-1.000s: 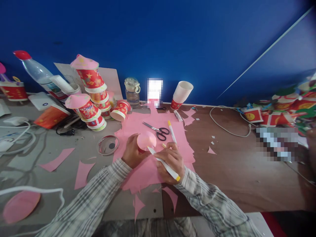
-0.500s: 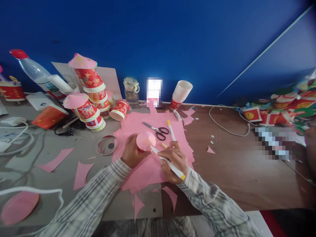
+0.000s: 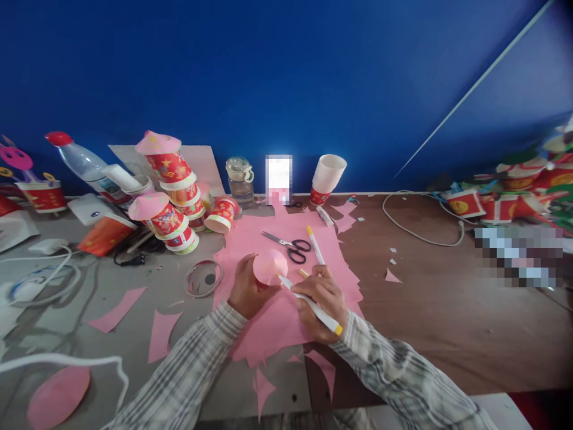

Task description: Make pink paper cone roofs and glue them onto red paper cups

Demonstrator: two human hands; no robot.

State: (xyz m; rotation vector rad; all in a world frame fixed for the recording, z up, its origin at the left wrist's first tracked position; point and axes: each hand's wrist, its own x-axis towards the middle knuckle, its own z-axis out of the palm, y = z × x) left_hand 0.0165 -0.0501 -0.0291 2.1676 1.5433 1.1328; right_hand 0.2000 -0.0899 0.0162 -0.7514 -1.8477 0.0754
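Closest to the person, pink paper scraps (image 3: 263, 391) lay near the table's front edge, and a rounded pink piece (image 3: 60, 397) rested at the far left beside a looping white cable (image 3: 67, 359). Two forearms in plaid sleeves (image 3: 183, 364) reached in from below.

The left hand (image 3: 246, 291) was grasping a small pink paper cone (image 3: 270, 264) with something red just under it. The cone sat at the fingertips, to the right of that hand and slightly beyond it, its tip turned up. The right hand (image 3: 323, 304) was closed around a white marker (image 3: 319, 312) with a yellow end, held like a pen; the marker slanted up and left so that its tip was at the cone's lower right edge. Whether it touched the paper was too small to tell. The cone therefore lay between the hands, ahead and to the left of the right one.

Beneath both hands spread pink paper sheets (image 3: 257, 325). Just beyond the cone were black-handled scissors (image 3: 289, 242) and a second marker (image 3: 316, 243). Farther back, to the left, stood stacked red cups (image 3: 165, 224) topped with pink cones; a lidded jar (image 3: 240, 184) and a stack of white cups (image 3: 330, 173) stood near the blue wall (image 3: 286, 71).
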